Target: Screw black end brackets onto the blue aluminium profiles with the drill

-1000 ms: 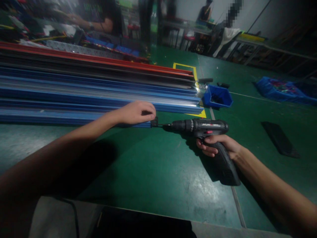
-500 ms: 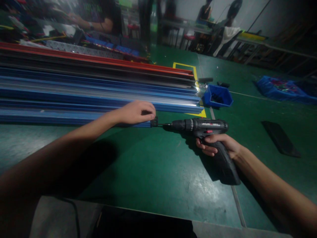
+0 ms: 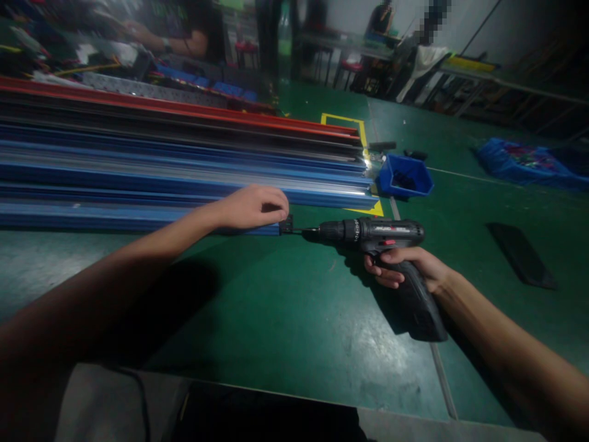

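A black drill (image 3: 386,234) is gripped by the right hand (image 3: 405,267), while the blue profile (image 3: 262,230) is held down beneath the left hand's (image 3: 257,207) curled fingers.

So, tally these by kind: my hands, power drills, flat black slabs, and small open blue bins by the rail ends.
Left hand and right hand, bare: 2
Black pistol-grip power drill: 1
Flat black slab: 1
Small open blue plastic bin: 1
Total: 5

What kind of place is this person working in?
Probably a small factory or assembly workshop: the right hand grips a power drill, long blue metal profiles lie on the green worktop, and a blue parts bin sits nearby.
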Available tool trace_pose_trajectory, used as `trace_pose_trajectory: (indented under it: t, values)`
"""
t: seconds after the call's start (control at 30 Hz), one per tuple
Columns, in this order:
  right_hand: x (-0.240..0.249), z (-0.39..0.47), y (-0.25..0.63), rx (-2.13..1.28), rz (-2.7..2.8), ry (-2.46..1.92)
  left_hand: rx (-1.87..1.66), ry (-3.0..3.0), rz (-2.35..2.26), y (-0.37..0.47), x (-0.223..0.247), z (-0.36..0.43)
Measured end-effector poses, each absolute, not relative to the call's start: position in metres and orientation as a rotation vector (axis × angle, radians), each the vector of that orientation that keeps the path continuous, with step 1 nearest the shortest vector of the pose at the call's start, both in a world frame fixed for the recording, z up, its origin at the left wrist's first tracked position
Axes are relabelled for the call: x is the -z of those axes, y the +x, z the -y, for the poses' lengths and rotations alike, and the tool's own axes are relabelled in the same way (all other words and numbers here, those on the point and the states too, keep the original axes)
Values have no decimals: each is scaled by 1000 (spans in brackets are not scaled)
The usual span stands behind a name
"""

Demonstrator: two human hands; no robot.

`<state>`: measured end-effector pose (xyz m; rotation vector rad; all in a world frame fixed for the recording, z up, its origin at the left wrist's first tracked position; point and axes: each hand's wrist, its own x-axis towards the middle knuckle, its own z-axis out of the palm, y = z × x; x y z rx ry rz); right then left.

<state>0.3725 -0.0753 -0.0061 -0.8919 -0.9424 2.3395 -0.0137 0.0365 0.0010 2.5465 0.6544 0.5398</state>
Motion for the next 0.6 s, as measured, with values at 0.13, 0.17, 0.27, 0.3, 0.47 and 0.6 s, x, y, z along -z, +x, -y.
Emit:
trace_pose_trajectory:
  t: [0.13, 0.17, 0.27, 0.3, 0.47, 0.6]
  values:
    - [7, 76, 373, -2352, 929, -895, -541, 2541, -651, -14, 0, -37]
    - [7, 75, 373, -2354, 928, -893, -541, 2542, -654, -14, 0, -37]
    - [8, 75, 374, -2351, 934, -882, -540, 2552, -660, -14, 1, -37]
    - [8, 75, 374, -2350, 935, -879, -540, 2554, -660, -14, 1, -38]
    - [8, 75, 374, -2359, 926, -865, -547, 2549, -662, -14, 1, -37]
    - [7, 75, 373, -2352, 925, -862, -549, 2553, -659, -14, 1, -37]
